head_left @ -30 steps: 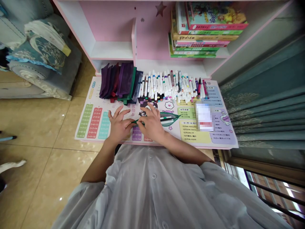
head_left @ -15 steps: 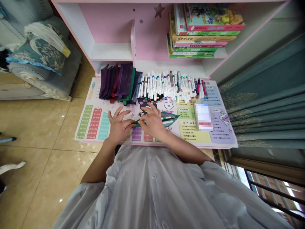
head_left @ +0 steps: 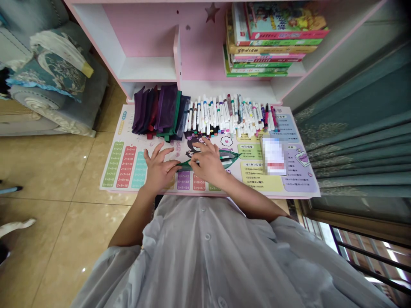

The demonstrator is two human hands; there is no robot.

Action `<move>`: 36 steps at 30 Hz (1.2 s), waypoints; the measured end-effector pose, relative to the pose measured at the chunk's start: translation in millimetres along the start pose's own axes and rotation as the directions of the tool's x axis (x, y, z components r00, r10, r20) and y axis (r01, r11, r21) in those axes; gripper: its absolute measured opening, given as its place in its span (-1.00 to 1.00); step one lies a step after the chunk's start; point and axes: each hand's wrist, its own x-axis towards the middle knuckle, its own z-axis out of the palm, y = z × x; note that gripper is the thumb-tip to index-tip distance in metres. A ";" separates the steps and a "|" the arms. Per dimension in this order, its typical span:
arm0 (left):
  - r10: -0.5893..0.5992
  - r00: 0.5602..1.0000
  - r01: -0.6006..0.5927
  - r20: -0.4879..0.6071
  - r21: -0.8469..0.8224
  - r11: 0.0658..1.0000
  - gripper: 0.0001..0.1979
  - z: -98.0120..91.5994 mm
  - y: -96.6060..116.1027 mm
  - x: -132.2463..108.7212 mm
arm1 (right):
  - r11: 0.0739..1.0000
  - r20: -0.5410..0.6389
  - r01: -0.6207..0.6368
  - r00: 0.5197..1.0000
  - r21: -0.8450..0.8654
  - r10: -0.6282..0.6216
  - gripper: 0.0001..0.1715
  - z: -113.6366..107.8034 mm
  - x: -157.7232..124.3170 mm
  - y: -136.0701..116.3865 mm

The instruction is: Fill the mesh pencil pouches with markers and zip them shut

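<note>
Pink-and-white laminate shelf unit (head_left: 144, 30) stands at the far side, with a star cut-out (head_left: 212, 12) in its back panel and a stack of children's books (head_left: 276, 42) on the right-hand shelf. Upholstered sofa (head_left: 54, 90) with blue-grey cushions and a floral-patterned cover sits to the left. Floor is glossy beige tile (head_left: 61, 171), reflecting ceiling light. Teal curtain (head_left: 359, 149) with gold-toned embroidery hangs to the right. Window with dark metal bars (head_left: 369, 256) at lower right admits bright daylight.
</note>
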 end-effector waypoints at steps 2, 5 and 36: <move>0.028 0.999 -0.028 -0.037 -0.005 1.000 -0.87 2.0 -1.5 -0.6 | 1.000 0.026 -0.021 0.999 -0.006 0.021 -0.77 -3.3 -0.1 -1.9; 0.043 0.997 -0.043 -0.064 0.000 0.999 -0.86 4.2 -2.7 -1.0 | 0.999 0.049 -0.044 0.998 -0.009 0.044 -0.78 -6.8 -0.1 -4.1; 0.056 0.997 -0.056 -0.061 -0.005 0.998 -0.86 6.6 -2.8 -0.3 | 0.996 0.077 -0.077 0.994 0.037 0.074 -0.77 -10.1 -2.2 10.6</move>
